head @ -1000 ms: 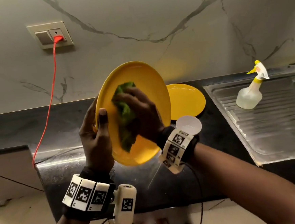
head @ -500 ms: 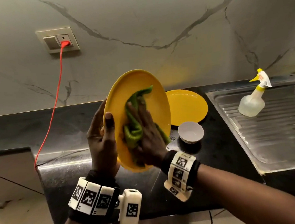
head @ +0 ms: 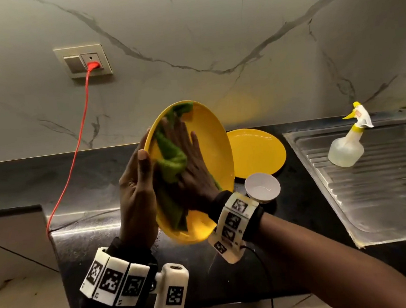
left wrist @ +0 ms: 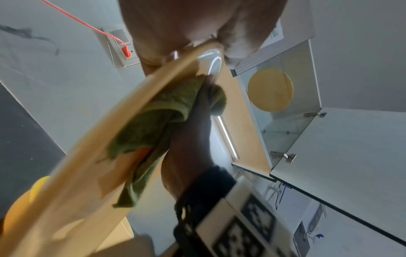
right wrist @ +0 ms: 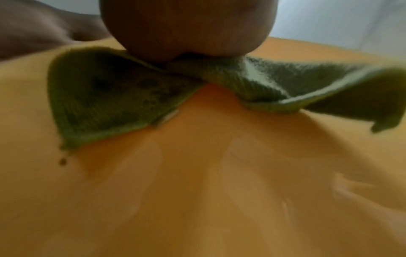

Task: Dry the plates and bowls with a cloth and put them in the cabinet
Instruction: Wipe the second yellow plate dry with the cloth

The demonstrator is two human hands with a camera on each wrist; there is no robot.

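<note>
My left hand holds a yellow plate upright over the counter, thumb on the front of its left rim and fingers behind. My right hand lies flat on the plate's face, fingers straight, pressing a green cloth against it. The right wrist view shows the cloth crumpled on the plate under the palm. A second yellow plate and a small white bowl sit on the black counter behind my right wrist. In the left wrist view an open wall cabinet overhead holds another yellow plate.
A steel sink drainboard lies to the right with a spray bottle standing on it. A red cable runs from the wall socket down to the counter's left end. The marble wall is close behind.
My right hand has slid the cloth upward across the plate and its fingers have straightened from curled to flat. The left hand keeps its hold on the rim.
</note>
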